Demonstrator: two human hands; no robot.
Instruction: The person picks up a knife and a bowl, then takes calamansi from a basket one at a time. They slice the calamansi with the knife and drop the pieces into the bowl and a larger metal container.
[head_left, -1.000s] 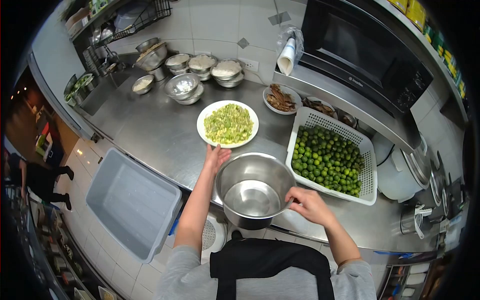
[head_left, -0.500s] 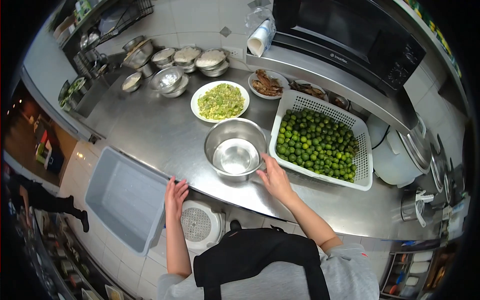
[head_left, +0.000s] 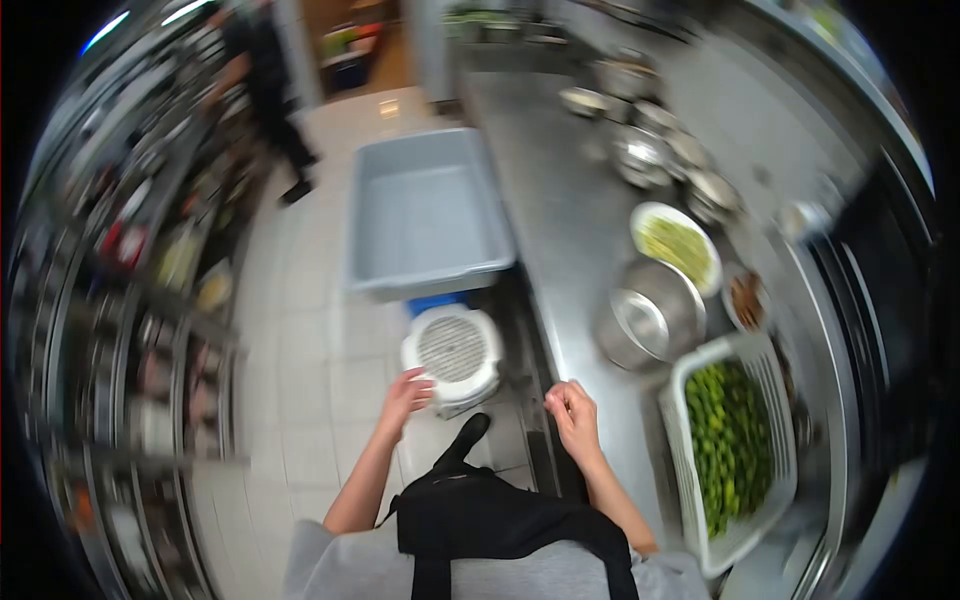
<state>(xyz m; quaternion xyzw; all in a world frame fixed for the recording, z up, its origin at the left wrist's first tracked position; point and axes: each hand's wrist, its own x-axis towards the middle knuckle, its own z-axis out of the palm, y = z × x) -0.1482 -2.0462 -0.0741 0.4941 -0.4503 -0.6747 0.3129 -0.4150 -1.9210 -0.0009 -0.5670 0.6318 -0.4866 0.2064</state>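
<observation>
My left hand [head_left: 407, 398] hangs over the floor in front of the white round-topped stool [head_left: 453, 350], fingers apart and holding nothing. My right hand [head_left: 574, 418] is by the front edge of the steel counter [head_left: 560, 270], its fingers curled in and nothing visible in them. Beyond that hand, on the counter, stands a metal pot [head_left: 622, 335], touched by neither hand. To its right a white plastic basket [head_left: 682, 480] holds many green limes [head_left: 728, 440]. A white plate [head_left: 640, 215] of chopped green food lies just behind the pot. Motion blurs the view.
A large grey tub [head_left: 430, 225] stands ahead past the stool. Metal bowls [head_left: 643, 155] cluster farther along the counter, and a dish of brown food [head_left: 747, 300] sits near the wall. Shelving [head_left: 150, 350] lines the left; another person [head_left: 265, 90] stands at the far left.
The view has swung left, toward the tub and aisle. My right hand has left the pot's rim and curled in. My left hand has moved from the counter edge to beside the stool.
</observation>
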